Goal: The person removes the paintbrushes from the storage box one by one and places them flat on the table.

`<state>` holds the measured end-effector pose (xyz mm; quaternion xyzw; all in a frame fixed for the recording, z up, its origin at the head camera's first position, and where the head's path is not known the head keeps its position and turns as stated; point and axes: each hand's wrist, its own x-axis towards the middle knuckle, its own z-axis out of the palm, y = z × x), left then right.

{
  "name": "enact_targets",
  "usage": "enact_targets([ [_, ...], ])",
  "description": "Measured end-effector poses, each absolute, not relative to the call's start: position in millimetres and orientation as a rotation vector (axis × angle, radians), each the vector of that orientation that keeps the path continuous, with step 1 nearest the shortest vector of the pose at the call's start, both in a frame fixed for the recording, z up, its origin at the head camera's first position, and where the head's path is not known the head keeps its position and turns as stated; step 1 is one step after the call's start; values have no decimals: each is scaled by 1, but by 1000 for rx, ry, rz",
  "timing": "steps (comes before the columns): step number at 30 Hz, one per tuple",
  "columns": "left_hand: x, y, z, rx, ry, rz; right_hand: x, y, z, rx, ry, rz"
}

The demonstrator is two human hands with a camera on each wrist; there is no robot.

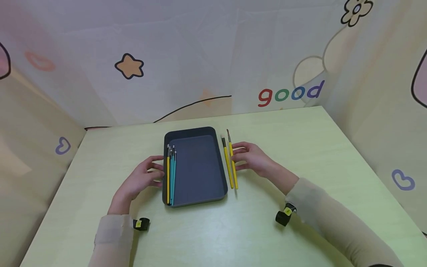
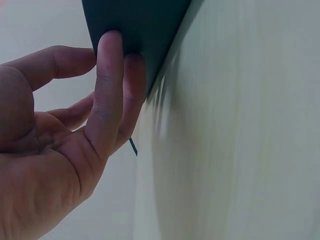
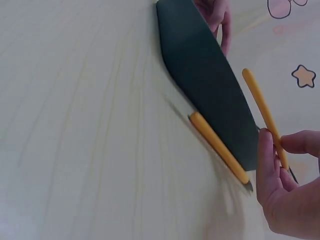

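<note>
Two yellow brushes lie side by side on the pale green table, just right of a dark grey tray that sits near the middle of the head view. The right hand is at the outer one of the pair. In the right wrist view its thumb and fingertips pinch the brush near the bristle end, and the yellow handle slants up and away from the table toward the top of the frame, its far end raised. The other yellow brush lies flat on the table against the tray's side wall. The remaining fingers of that hand are loosely curled, not clenched.

The left hand is at the tray's left wall, in the left centre of the head view. In the left wrist view its fingers are nearly straight and press against the tray's outer wall, with the thumb spread apart from them; the hand is mostly open and grips nothing.

Inside the tray, along its left wall, lie several brushes close together: one yellow and teal ones beside it, bristles pointing to the far edge. The rest of the tray floor shows bare grey.

A patterned curtain with the word "good" hangs behind the table.
</note>
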<state>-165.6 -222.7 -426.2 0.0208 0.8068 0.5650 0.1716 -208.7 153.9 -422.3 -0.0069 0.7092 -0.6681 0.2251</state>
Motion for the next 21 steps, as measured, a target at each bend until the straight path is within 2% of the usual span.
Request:
enact_targets([
  [21, -165, -224, -427, 71, 2283, 1616, -224, 165, -436, 91, 2244, -1610],
])
